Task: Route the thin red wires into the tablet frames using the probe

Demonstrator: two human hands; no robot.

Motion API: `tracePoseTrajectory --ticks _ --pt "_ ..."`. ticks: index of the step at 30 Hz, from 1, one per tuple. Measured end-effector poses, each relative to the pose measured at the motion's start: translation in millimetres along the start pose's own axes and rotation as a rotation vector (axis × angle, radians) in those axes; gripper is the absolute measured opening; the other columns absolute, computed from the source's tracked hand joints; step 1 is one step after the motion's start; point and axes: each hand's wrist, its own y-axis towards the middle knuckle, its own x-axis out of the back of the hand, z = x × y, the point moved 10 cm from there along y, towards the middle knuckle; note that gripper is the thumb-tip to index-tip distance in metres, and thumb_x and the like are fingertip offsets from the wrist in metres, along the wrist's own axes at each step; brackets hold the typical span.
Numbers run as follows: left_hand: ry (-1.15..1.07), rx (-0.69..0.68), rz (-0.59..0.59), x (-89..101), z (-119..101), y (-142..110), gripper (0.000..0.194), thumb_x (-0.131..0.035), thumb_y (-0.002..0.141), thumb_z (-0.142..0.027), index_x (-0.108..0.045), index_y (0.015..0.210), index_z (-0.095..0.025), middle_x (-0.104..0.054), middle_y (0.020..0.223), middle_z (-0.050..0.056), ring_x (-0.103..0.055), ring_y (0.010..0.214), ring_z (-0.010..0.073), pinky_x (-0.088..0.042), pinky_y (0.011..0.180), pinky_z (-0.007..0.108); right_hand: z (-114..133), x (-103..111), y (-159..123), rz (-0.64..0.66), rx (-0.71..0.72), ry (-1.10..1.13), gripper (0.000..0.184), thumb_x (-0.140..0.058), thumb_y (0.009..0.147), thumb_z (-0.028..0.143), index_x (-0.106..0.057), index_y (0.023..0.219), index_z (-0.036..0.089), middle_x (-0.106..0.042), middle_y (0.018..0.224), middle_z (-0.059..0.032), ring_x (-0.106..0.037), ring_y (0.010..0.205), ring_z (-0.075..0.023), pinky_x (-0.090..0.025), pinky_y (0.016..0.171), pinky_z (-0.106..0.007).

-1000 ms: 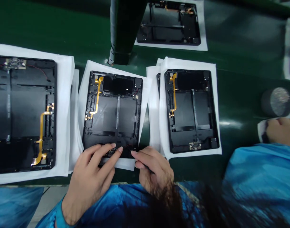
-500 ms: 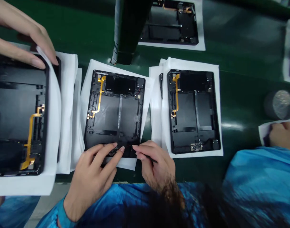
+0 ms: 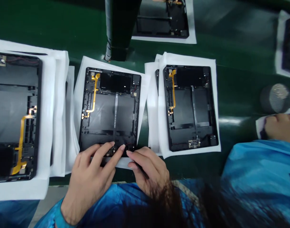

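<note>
An open black tablet housing [image 3: 102,107] lies on white foam sheets in front of me, with a gold flex cable along its left side and a grey strip down its middle. My left hand [image 3: 93,171] rests on its near edge, fingers spread, two fingertips beside a small circuit board [image 3: 110,152] that they partly cover. Close by on the right, my right hand [image 3: 151,169] pinches a slim black tool [image 3: 143,171] at the housing's near right corner. The tool's tip is too small to make out. A thin dark red wire runs near that corner.
Another housing [image 3: 187,107] lies on foam sheets [image 3: 154,126] to the right. Stacked housings [image 3: 14,110] with foam between them stand left. A dark post [image 3: 122,31] rises behind, with one more housing [image 3: 159,25] beyond. A co-worker's hand [image 3: 280,128] and a mesh-topped cylinder [image 3: 276,96] are right.
The co-worker's hand on the left stack has gone from view, and the lifted foam edge lies down. My right hand has shifted slightly toward the near edge. The view has moved a little.
</note>
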Motion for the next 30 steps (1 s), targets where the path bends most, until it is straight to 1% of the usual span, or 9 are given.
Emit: tracePoseTrajectory --ticks 2,5,9,13,16,18,21,25,30 --pt "0.006 0.013 0.010 -0.9 0 -1 0.038 -0.031 0.115 -0.037 -0.049 0.148 -0.041 -0.043 0.148 -0.009 -0.056 0.123 0.0128 -0.057 0.086 0.034 -3 0 0 -0.005 -0.024 0.003 0.028 -0.061 0.094 0.014 -0.069 0.120 0.019 -0.076 0.092 -0.0080 -0.072 0.077 -0.0202 -0.067 0.069 -0.034" --pt "0.041 0.023 0.025 -2.5 -2 -1 0.039 -0.025 0.117 -0.038 -0.044 0.151 -0.044 -0.041 0.148 -0.009 -0.056 0.125 0.0135 -0.056 0.085 0.031 -11 9 -1 -0.091 -0.104 0.040 0.031 -0.061 0.090 0.008 -0.070 0.117 0.021 -0.077 0.090 -0.0049 -0.072 0.074 -0.0182 -0.066 0.065 -0.030" --pt "0.047 0.034 0.026 -3.8 -4 2 0.038 -0.026 0.118 -0.039 -0.048 0.148 -0.043 -0.041 0.150 -0.009 -0.054 0.130 0.0171 -0.059 0.084 0.033 -16 18 0 -0.178 -0.166 0.096 0.034 -0.061 0.088 0.007 -0.071 0.115 0.025 -0.077 0.087 -0.0016 -0.072 0.070 -0.0175 -0.065 0.061 -0.030" --pt "0.010 0.038 0.004 -2.1 -4 5 0.037 -0.028 0.117 -0.037 -0.051 0.145 -0.042 -0.038 0.153 -0.011 -0.052 0.133 0.0199 -0.060 0.080 0.036 -15 14 3 -0.138 -0.174 0.080 0.034 -0.060 0.090 0.008 -0.070 0.117 0.026 -0.077 0.089 -0.0014 -0.073 0.072 -0.0175 -0.066 0.064 -0.030" --pt "0.037 0.007 0.017 -3.3 -7 6 0.040 -0.024 0.118 -0.036 -0.055 0.143 -0.033 -0.037 0.154 -0.007 -0.042 0.142 0.0257 -0.061 0.082 0.035 -13 11 6 -0.106 -0.166 0.070 0.032 -0.059 0.092 0.007 -0.070 0.116 0.025 -0.078 0.091 -0.0018 -0.075 0.074 -0.0169 -0.067 0.068 -0.028" --pt "0.016 0.006 0.017 -3.0 -7 6 0.040 -0.024 0.118 -0.036 -0.057 0.140 -0.031 -0.038 0.154 -0.007 -0.037 0.145 0.0269 -0.061 0.084 0.036 -14 10 8 -0.100 -0.166 0.071 0.032 -0.058 0.092 0.007 -0.069 0.116 0.025 -0.079 0.093 -0.0021 -0.076 0.078 -0.0175 -0.068 0.072 -0.029" --pt "0.002 0.013 0.002 -0.8 -7 5 0.038 -0.028 0.118 -0.037 -0.060 0.138 -0.034 -0.038 0.153 -0.010 -0.041 0.142 0.0251 -0.059 0.085 0.034 -17 7 9 -0.077 -0.191 0.067 0.032 -0.058 0.092 0.008 -0.070 0.116 0.027 -0.079 0.094 -0.0018 -0.077 0.080 -0.0185 -0.068 0.073 -0.030" --pt "0.053 -0.003 0.022 -1.9 -8 4 0.040 -0.026 0.117 -0.036 -0.059 0.139 -0.033 -0.036 0.154 -0.009 -0.043 0.141 0.0203 -0.056 0.084 0.031 -18 9 8 -0.101 -0.205 0.064 0.029 -0.059 0.092 0.008 -0.070 0.112 0.025 -0.079 0.092 -0.0018 -0.076 0.077 -0.0170 -0.067 0.071 -0.028" --pt "-0.033 0.008 -0.008 0.4 -6 5 0.037 -0.042 0.110 -0.027 -0.060 0.140 -0.039 -0.044 0.149 -0.007 -0.056 0.124 0.0173 -0.059 0.093 0.042 -21 12 4 -0.120 -0.231 0.058 0.026 -0.058 0.093 0.009 -0.070 0.111 0.024 -0.078 0.090 -0.0013 -0.075 0.076 -0.0157 -0.066 0.070 -0.026"
